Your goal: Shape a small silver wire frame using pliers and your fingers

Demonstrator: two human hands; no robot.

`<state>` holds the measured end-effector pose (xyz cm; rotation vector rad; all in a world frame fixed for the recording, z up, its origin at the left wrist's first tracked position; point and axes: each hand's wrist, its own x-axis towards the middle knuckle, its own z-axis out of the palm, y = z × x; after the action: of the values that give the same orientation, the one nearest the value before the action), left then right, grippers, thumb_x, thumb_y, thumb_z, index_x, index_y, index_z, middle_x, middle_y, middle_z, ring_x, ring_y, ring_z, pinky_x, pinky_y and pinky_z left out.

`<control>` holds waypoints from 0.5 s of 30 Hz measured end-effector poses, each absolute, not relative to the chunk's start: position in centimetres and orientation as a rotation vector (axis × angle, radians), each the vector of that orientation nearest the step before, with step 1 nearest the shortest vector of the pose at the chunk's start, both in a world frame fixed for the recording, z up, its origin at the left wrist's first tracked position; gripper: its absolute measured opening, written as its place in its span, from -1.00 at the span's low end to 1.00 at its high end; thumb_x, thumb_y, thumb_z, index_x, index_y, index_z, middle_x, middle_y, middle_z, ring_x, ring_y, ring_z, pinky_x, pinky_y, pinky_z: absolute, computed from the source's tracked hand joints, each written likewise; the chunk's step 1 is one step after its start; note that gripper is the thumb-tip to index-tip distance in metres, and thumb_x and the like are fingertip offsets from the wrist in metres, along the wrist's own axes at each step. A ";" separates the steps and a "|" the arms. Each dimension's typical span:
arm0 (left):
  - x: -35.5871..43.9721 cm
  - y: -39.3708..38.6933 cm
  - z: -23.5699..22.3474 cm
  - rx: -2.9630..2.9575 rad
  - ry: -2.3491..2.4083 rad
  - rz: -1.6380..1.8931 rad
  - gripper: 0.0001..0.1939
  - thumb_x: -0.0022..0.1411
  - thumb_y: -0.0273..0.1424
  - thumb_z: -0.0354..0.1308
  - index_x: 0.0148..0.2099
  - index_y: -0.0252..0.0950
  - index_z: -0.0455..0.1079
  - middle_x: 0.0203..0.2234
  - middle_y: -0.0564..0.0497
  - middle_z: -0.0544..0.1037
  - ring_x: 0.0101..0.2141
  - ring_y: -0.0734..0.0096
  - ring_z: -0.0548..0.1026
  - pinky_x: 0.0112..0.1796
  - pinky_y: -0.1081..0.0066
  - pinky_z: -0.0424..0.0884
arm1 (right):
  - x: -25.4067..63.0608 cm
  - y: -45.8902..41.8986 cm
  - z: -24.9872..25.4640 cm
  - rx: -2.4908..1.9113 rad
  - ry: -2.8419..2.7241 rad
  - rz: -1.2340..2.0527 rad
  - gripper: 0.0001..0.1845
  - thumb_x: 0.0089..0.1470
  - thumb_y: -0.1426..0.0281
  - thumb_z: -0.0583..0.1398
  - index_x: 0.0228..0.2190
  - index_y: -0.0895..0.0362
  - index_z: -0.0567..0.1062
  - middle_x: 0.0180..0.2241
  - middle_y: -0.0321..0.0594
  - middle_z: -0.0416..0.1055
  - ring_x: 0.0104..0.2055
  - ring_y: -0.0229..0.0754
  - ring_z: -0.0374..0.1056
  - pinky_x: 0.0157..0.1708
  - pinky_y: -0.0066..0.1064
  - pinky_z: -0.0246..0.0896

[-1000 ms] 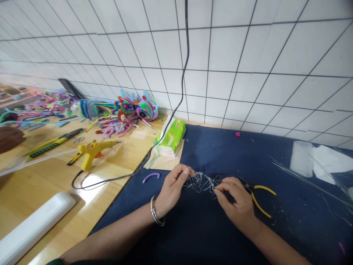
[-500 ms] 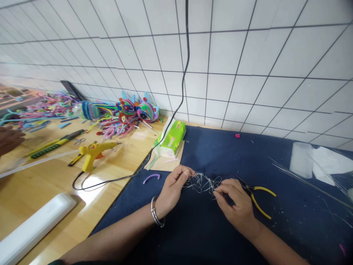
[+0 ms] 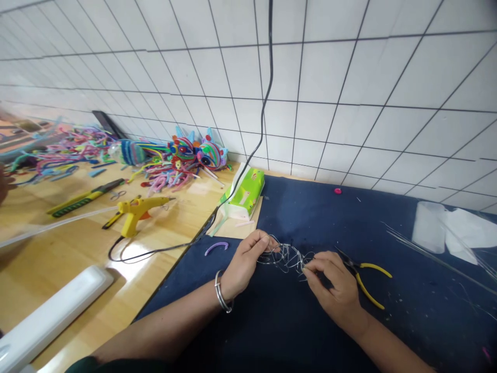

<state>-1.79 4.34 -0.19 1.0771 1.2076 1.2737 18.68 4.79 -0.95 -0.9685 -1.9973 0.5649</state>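
Note:
A tangle of thin silvery wire point(image 3: 286, 257), bent into several loops, is held between my two hands over the dark blue mat point(image 3: 267, 321). My left hand point(image 3: 248, 259), with a silver bangle at its wrist, pinches the wire's left end between thumb and fingers. At the other end, my right hand point(image 3: 334, 282) has thumb and forefinger closed on the wire. Yellow-handled pliers point(image 3: 363, 274) lie just right of my right hand, their jaws partly hidden behind it. A curved purple piece point(image 3: 216, 247) rests left of my left hand.
On the wooden table point(image 3: 89, 243) lie a yellow glue gun point(image 3: 134, 215), a utility knife point(image 3: 87, 198) and colourful pipe cleaners point(image 3: 73, 150). A green tissue pack point(image 3: 248, 194) sits behind my hands. Straight wires point(image 3: 427, 248) lie at right. Another person's hand point(image 3: 4, 184) shows far left.
The view has shifted slightly, so most things appear a little further right. My hands keep their hold on the wire, its loops turned slightly. The other person's hand has moved left, mostly out of view.

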 end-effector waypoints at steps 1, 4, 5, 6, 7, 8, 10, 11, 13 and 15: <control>-1.9 4.4 -0.2 1.054 1.189 1.270 -0.74 0.24 -0.29 -0.04 -0.40 -0.34 0.29 -0.44 -0.02 0.44 -0.36 0.38 0.40 -0.24 0.38 0.27 | 18.7 4.8 -0.9 -0.973 -1.999 0.573 -0.92 0.01 0.48 0.13 -0.44 0.11 0.44 -0.41 -0.22 0.33 -0.35 -0.22 0.28 -0.29 -0.29 0.24; -2.3 4.7 -0.4 0.998 1.142 1.218 -0.76 0.23 -0.30 -0.02 -0.40 -0.34 0.30 -0.46 -0.01 0.44 -0.41 0.41 0.41 -0.29 0.41 0.27 | 18.7 4.8 -0.9 -0.986 -1.998 0.591 -0.92 0.01 0.49 0.14 -0.44 0.11 0.43 -0.41 -0.21 0.32 -0.35 -0.21 0.28 -0.29 -0.29 0.24; -2.4 4.8 -0.4 0.980 1.130 1.197 -0.77 0.23 -0.31 -0.01 -0.39 -0.34 0.31 -0.45 -0.01 0.45 -0.41 0.41 0.42 -0.30 0.41 0.28 | 18.7 4.8 -0.8 -0.989 -1.996 0.597 -0.92 0.01 0.48 0.13 -0.45 0.11 0.43 -0.42 -0.21 0.32 -0.35 -0.21 0.28 -0.29 -0.29 0.24; -2.6 4.9 -0.5 0.962 1.119 1.177 -0.78 0.22 -0.31 0.00 -0.38 -0.35 0.31 -0.44 -0.02 0.46 -0.42 0.42 0.43 -0.30 0.41 0.28 | 18.7 4.8 -0.8 -0.991 -1.993 0.603 -0.92 0.02 0.48 0.13 -0.45 0.11 0.43 -0.42 -0.21 0.32 -0.35 -0.21 0.28 -0.29 -0.29 0.24; -2.7 5.0 -0.5 0.948 1.111 1.159 -0.78 0.21 -0.30 0.00 -0.37 -0.35 0.32 -0.42 -0.02 0.46 -0.42 0.42 0.44 -0.30 0.40 0.29 | 18.6 4.8 -0.8 -0.995 -1.991 0.610 -0.92 0.02 0.48 0.13 -0.44 0.11 0.43 -0.41 -0.21 0.33 -0.35 -0.21 0.29 -0.29 -0.29 0.24; -2.8 5.1 -0.5 0.939 1.104 1.143 -0.78 0.21 -0.30 0.01 -0.36 -0.34 0.32 -0.41 -0.03 0.47 -0.43 0.42 0.45 -0.30 0.40 0.30 | 18.6 4.8 -0.8 -0.998 -1.988 0.615 -0.92 0.02 0.47 0.13 -0.44 0.11 0.43 -0.41 -0.21 0.33 -0.35 -0.20 0.29 -0.30 -0.29 0.24; -3.0 5.2 -0.6 0.949 1.105 1.118 -0.78 0.21 -0.29 0.00 -0.35 -0.34 0.33 -0.40 -0.03 0.47 -0.45 0.44 0.45 -0.32 0.41 0.30 | 18.6 4.8 -0.8 -1.000 -1.983 0.617 -0.92 0.02 0.47 0.12 -0.44 0.11 0.43 -0.42 -0.20 0.33 -0.35 -0.20 0.29 -0.30 -0.29 0.25; -3.0 5.3 -0.6 0.966 1.109 1.106 -0.77 0.21 -0.29 0.00 -0.35 -0.34 0.33 -0.41 -0.02 0.48 -0.46 0.45 0.45 -0.33 0.41 0.30 | 18.6 4.8 -0.8 -0.997 -1.982 0.614 -0.91 0.03 0.47 0.12 -0.44 0.11 0.43 -0.42 -0.20 0.33 -0.35 -0.20 0.29 -0.31 -0.29 0.25; -3.1 5.3 -0.4 1.006 1.112 1.081 -0.77 0.21 -0.28 0.01 -0.36 -0.34 0.34 -0.42 -0.02 0.48 -0.45 0.46 0.45 -0.33 0.42 0.30 | 18.5 4.9 -0.7 -0.988 -1.980 0.604 -0.90 0.03 0.46 0.12 -0.45 0.10 0.43 -0.43 -0.21 0.33 -0.35 -0.20 0.29 -0.31 -0.30 0.25; -3.2 5.4 -0.2 1.039 1.088 1.052 -0.78 0.21 -0.28 0.02 -0.35 -0.34 0.34 -0.41 -0.03 0.48 -0.44 0.45 0.45 -0.31 0.41 0.31 | 18.5 4.9 -0.6 -0.987 -1.976 0.597 -0.90 0.03 0.46 0.12 -0.46 0.10 0.43 -0.43 -0.21 0.33 -0.35 -0.20 0.29 -0.31 -0.30 0.25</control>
<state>-3.17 5.41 -0.23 1.0388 1.0884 1.0519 18.50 4.90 -0.63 -0.9870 -1.9762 0.5969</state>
